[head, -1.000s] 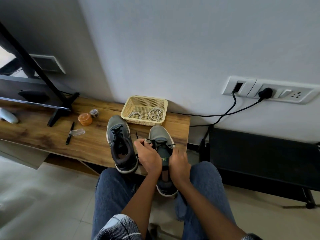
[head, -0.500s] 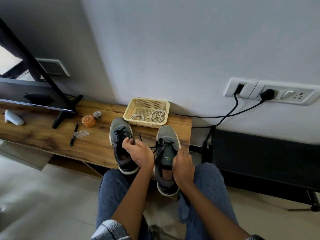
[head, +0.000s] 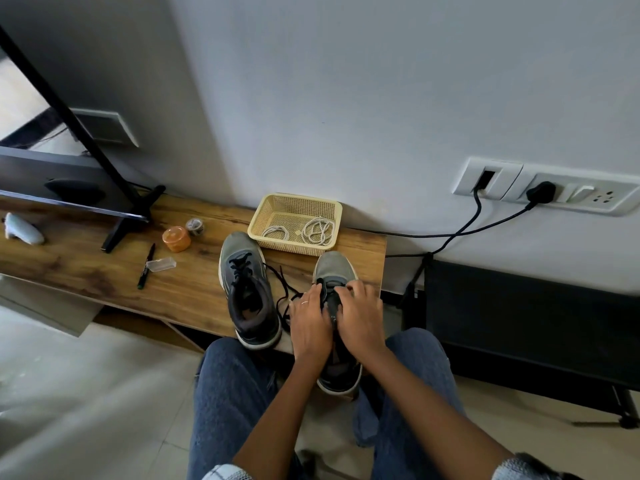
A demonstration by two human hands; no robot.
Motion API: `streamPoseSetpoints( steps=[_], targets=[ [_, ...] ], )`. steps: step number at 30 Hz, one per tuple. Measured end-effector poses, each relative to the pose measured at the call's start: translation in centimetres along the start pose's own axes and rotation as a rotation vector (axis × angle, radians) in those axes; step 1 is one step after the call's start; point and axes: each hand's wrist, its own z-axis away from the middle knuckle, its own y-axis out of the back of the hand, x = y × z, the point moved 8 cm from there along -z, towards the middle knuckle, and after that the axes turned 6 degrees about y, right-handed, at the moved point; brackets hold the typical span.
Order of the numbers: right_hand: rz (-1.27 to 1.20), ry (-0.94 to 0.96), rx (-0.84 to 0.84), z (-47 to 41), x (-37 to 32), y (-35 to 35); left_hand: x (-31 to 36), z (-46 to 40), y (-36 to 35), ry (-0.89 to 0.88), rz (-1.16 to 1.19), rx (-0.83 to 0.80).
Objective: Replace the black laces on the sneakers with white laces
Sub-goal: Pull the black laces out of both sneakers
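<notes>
Both hands on right sneaker at bench front edge.

Left hand (head: 309, 323) and right hand (head: 360, 315) curl over right sneaker (head: 334, 275), pinching its black lace (head: 282, 299). Left sneaker (head: 247, 289) stands beside. Basket (head: 263, 216) with white laces (head: 317, 231) sits at bench (head: 86, 271) back edge, against the wall (head: 381, 81).
</notes>
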Motion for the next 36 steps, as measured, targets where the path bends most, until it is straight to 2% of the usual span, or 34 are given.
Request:
streamPoseSetpoints(
  steps=[3,7,16,19,23,26,28,29,31,34,36],
  targets=[
    [0.047,0.091,-0.077,-1.0,-0.8,-0.5,0.0,0.0,-0.3,0.008,0.018,-0.033],
    [0.103,0.066,-0.146,-1.6,-0.7,-1.6,-0.1,0.1,-0.6,0.045,0.044,-0.041],
    [-0.103,-0.022,0.064,-1.5,0.6,-1.4,-0.6,0.6,0.3,0.194,0.184,0.029],
    [-0.327,-0.241,0.171,-0.9,2.6,-0.6,-1.2,0.7,0.2,0.258,0.248,0.047],
    [-0.698,-0.684,0.250,0.0,6.2,-1.7,-1.1,1.0,0.4,0.274,0.252,0.032],
    [-1.144,-1.052,0.332,1.3,7.2,-4.7,-0.9,1.0,0.5,0.270,0.252,0.014],
    [-1.193,-1.151,0.310,1.6,7.4,-5.3,-0.7,1.1,0.5,0.250,0.225,0.011],
    [-1.071,-1.093,0.272,1.3,7.3,-4.6,-0.7,1.2,0.5,0.240,0.211,0.014],
    [-0.787,-0.857,0.206,0.5,6.5,-2.5,-0.7,1.3,0.5,0.226,0.194,0.021],
    [-0.452,-0.313,0.210,-1.2,2.6,0.7,-0.7,1.4,0.5,0.190,0.176,0.026],
    [-0.230,-0.071,0.109,-1.6,-0.3,1.1,-0.5,1.5,0.6,0.192,0.185,0.007]
  ],
)
